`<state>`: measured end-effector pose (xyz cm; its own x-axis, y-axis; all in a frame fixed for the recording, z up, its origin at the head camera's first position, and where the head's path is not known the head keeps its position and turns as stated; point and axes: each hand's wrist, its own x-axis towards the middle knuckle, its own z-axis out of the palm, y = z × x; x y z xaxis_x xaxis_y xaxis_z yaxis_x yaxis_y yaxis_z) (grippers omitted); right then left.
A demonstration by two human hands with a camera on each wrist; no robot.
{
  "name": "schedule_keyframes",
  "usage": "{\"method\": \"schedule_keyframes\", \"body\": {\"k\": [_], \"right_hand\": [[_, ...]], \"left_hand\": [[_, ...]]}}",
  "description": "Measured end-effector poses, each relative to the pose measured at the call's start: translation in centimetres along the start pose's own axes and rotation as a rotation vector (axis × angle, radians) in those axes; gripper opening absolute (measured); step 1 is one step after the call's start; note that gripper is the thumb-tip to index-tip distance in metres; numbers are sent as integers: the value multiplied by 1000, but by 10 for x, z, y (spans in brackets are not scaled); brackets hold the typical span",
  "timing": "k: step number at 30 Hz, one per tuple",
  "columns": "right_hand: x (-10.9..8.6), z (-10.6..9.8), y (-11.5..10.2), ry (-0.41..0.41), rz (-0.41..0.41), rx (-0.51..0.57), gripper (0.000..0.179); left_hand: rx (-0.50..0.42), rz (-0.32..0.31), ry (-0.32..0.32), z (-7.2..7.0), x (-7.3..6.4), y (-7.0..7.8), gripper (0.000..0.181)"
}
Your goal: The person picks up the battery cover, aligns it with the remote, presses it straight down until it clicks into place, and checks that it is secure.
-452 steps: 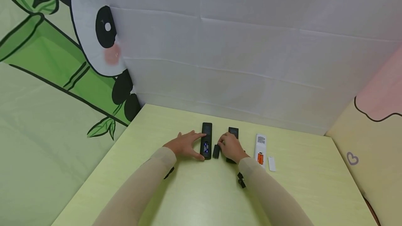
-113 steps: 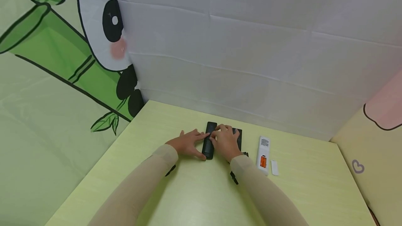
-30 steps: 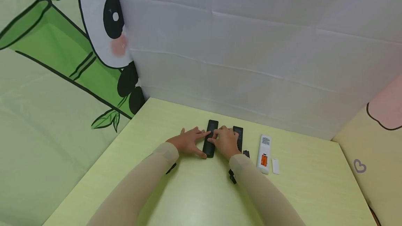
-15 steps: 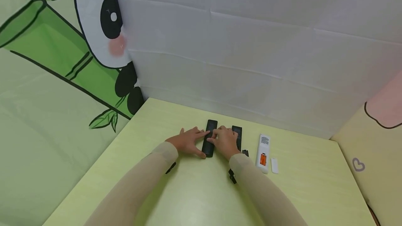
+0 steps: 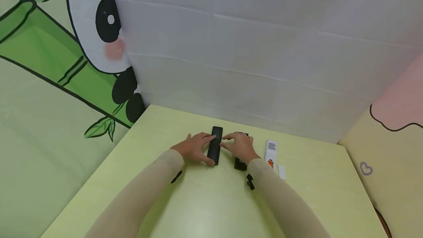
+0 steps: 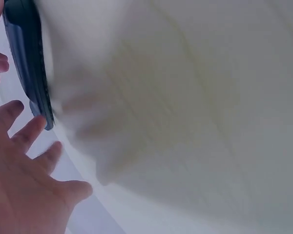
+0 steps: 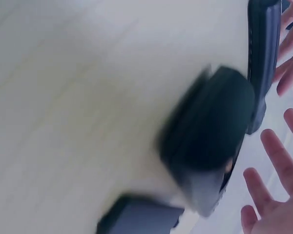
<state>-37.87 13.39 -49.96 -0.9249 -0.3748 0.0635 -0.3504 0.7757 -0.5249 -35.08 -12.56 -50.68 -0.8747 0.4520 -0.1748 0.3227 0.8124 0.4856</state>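
A black remote control [image 5: 215,146] lies on the table, its near part covered by a smooth surface with no batteries showing. My left hand [image 5: 195,148] is spread along its left side, with straight fingers at the edge and the thumb by the near end. To the right, my right hand [image 5: 241,145] has thumb and index finger extended and apart, tips close to the remote's right edge. Beneath that hand lies a second black remote [image 5: 240,165], partly hidden. In the right wrist view, the right hand [image 7: 278,195] has spread fingers and holds nothing; the first remote [image 7: 262,53] shows beyond.
A white remote [image 5: 271,150] with an orange battery lies further right, partly behind the right sleeve. Next to it is a loose white battery cover [image 5: 281,172]. A white cloth wall [image 5: 231,83] rises behind the table [image 5: 205,201].
About fifteen seconds ago the left black remote's battery compartment stood open with its cover alongside; now the compartment is covered. Within the last half second my right hand has drawn back from it.
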Motion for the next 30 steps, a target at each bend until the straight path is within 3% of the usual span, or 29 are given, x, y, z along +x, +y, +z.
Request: {"method": "schedule_keyframes", "body": {"k": [8, 17, 30], "right_hand": [[-7, -11, 14, -6, 29, 52, 40], [-22, -21, 24, 1, 75, 46, 42], [-44, -32, 43, -5, 124, 32, 25]], "left_hand": [[43, 37, 19, 7, 11, 2, 121], [66, 74, -6, 10, 15, 9, 119], [97, 133, -28, 18, 17, 26, 116]]}}
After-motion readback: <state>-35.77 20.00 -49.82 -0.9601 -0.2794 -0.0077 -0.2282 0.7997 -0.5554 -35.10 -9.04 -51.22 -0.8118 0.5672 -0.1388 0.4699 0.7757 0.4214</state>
